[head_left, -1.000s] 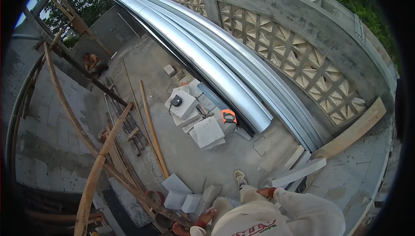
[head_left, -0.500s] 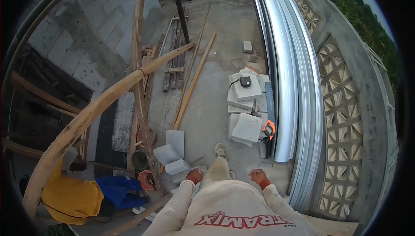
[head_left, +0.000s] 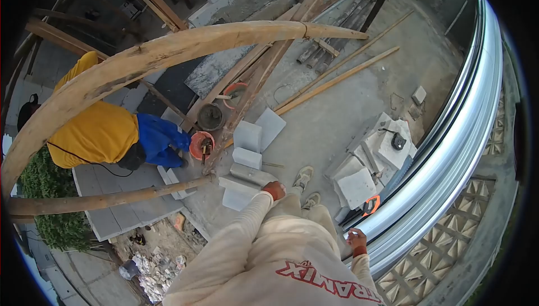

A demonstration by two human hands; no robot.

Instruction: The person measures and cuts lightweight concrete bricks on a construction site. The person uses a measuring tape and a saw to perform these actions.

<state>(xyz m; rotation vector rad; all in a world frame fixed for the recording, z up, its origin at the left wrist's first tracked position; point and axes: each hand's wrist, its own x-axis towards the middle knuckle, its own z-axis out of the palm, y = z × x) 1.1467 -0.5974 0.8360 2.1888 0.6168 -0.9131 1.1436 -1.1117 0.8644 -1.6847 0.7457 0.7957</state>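
Note:
My left hand hangs beside my thigh with its fingers curled. In view it overlaps the end of a long grey block, which lies on a stack of pale blocks. My right hand is held out on the other side, its fingers bent together with a small pale spot at their tips; I cannot tell what that is. Just beyond it are the long shiny metal profiles and a handsaw with an orange handle. A black tape measure sits on a pale slab.
A person in a yellow top and blue trousers bends at the left, behind a curved-looking wooden pole. Near that person stand an orange bucket and a dark bucket. Wooden battens lie across the concrete floor.
My view has swung left and down, bringing the person in yellow and the rubble more fully into sight. My left hand now overlaps the block stack; my right hand appears nearer the metal profiles.

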